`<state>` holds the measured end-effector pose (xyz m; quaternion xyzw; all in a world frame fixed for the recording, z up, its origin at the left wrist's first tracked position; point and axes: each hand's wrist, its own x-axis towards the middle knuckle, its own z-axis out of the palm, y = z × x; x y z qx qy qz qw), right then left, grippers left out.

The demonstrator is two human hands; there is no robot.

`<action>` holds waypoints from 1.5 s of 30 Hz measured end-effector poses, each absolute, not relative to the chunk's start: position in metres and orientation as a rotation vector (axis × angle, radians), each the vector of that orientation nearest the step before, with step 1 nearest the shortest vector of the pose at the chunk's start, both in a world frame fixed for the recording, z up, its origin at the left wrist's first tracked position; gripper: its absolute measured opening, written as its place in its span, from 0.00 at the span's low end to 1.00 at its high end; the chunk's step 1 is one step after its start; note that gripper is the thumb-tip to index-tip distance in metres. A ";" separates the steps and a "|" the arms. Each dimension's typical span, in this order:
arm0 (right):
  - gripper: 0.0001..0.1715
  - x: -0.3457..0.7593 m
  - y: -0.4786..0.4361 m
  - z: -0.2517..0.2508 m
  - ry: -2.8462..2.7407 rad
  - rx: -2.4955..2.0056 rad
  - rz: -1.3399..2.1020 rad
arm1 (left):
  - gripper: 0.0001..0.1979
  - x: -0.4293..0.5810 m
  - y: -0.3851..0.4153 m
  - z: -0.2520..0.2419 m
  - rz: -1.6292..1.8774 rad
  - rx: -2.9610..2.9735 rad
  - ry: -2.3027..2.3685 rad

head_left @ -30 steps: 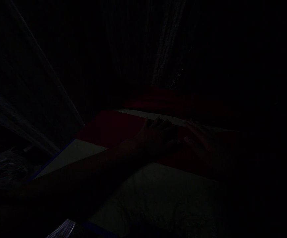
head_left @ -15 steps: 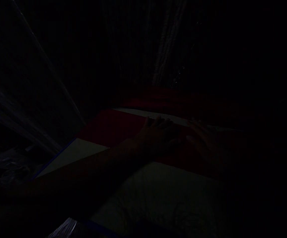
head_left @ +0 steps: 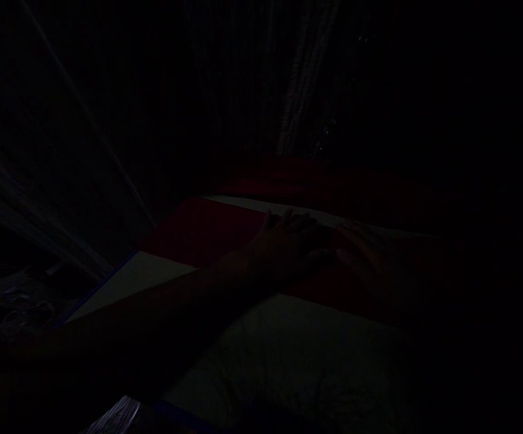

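Note:
The scene is very dark. My left hand (head_left: 288, 244) lies flat with its fingers stretched out on a red sheet or cloth (head_left: 202, 232) spread over a pale surface (head_left: 126, 280). Just to its right, my right hand (head_left: 365, 256) rests on the same red material, its fingers also seeming to lie flat, though they are dim. My left forearm crosses the pale surface from the lower left. Neither hand appears to hold anything.
A pale surface with a blue edge (head_left: 94, 289) slopes toward the lower left. Wrinkled plastic sheeting (head_left: 302, 90) hangs behind. Crumpled shiny material (head_left: 12, 301) lies at the left. More red material (head_left: 297, 178) lies behind the hands.
Both hands stay flat on the red material in nearly the same place. The view has shifted very slightly.

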<state>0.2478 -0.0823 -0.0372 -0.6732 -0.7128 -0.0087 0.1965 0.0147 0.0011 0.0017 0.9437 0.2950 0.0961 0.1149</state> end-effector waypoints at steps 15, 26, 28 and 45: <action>0.42 0.250 -0.081 -0.039 -2.054 -1.879 -0.038 | 0.38 0.015 0.001 0.001 0.262 2.758 0.860; 0.42 0.242 -0.083 -0.035 -2.008 -1.866 -0.001 | 0.39 0.014 0.000 0.002 0.185 2.778 0.870; 0.43 0.242 -0.083 -0.036 -2.063 -1.880 0.017 | 0.38 0.014 0.000 0.002 0.176 2.784 0.865; 0.40 0.244 -0.081 -0.037 -2.094 -1.912 0.033 | 0.36 0.015 -0.001 -0.002 0.226 2.796 0.865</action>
